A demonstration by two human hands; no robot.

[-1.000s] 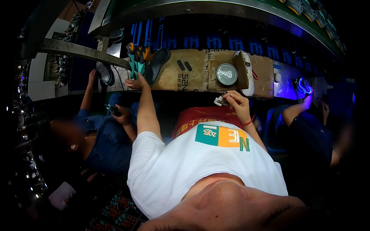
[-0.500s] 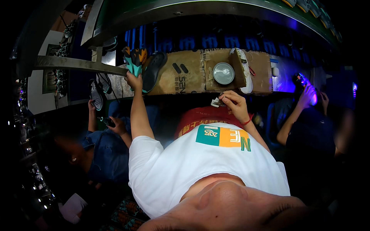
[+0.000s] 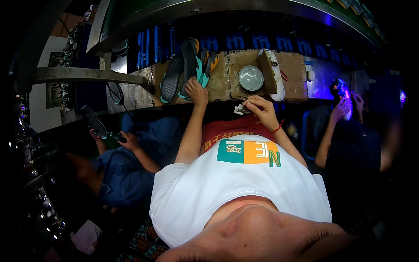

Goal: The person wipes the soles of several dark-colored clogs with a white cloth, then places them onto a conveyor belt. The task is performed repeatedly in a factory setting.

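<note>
Head view: left hand (image 3: 197, 91) closed on the black-and-teal shoe soles (image 3: 194, 61) standing at the table (image 3: 297, 78) edge; right hand (image 3: 261, 110) pinching a small pale scrap (image 3: 239, 110) below the round grey tin (image 3: 251, 77). White shoe (image 3: 276, 72) beside the tin.

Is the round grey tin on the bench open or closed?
Closed: the round tin shows a flat grey lid with its rim all around, and no contents are visible.
</note>
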